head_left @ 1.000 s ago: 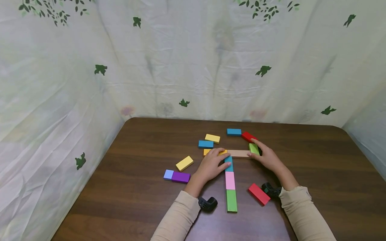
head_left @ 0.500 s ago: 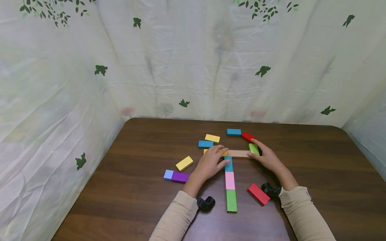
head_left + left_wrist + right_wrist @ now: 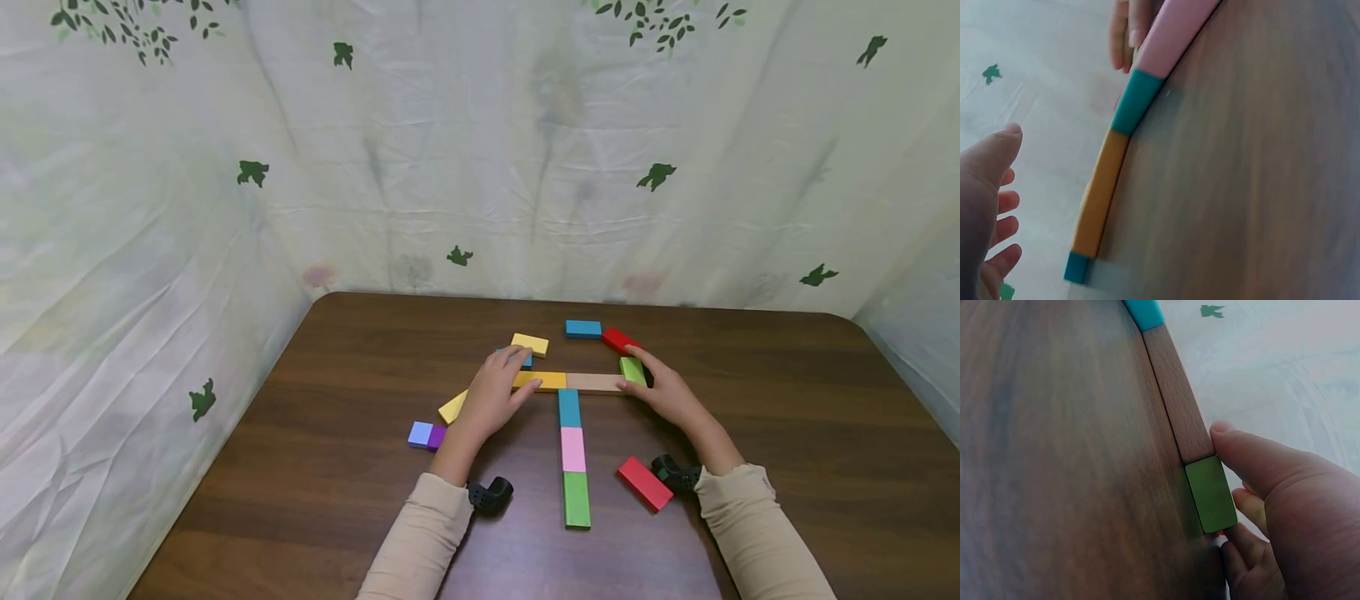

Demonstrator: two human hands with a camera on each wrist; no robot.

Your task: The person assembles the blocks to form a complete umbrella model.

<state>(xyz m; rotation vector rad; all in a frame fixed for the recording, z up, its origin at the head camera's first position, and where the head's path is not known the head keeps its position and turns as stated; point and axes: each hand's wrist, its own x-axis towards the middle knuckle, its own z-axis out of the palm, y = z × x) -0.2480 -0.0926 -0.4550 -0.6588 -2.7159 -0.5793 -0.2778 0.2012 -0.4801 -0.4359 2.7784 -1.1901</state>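
My left hand [image 3: 491, 392] hovers with spread fingers at the left end of an orange-yellow block [image 3: 547, 381], covering part of a blue block [image 3: 527, 363]. Its thumb and fingers hold nothing in the left wrist view. A plain wooden block [image 3: 592, 383] continues the row rightward to a light green block [image 3: 632, 369]. My right hand [image 3: 667, 396] holds that green block between thumb and fingers, thumb by the wooden block's end, fingertips near a red block [image 3: 617, 339]. Below the row runs a line of teal [image 3: 569, 408], pink [image 3: 573, 450] and green [image 3: 577, 500] blocks.
A blue block [image 3: 583, 329] touches the red one at the back. One yellow block [image 3: 529, 344] lies behind the row, another [image 3: 452, 407] left of my forearm. Light blue [image 3: 420, 433] and purple [image 3: 437, 437] blocks sit farther left. Another red block [image 3: 645, 483] lies by my right wrist.
My left hand has let go of the orange-yellow and teal blocks' junction and drawn left, uncovering more of the orange-yellow block. My right hand has stayed in place.
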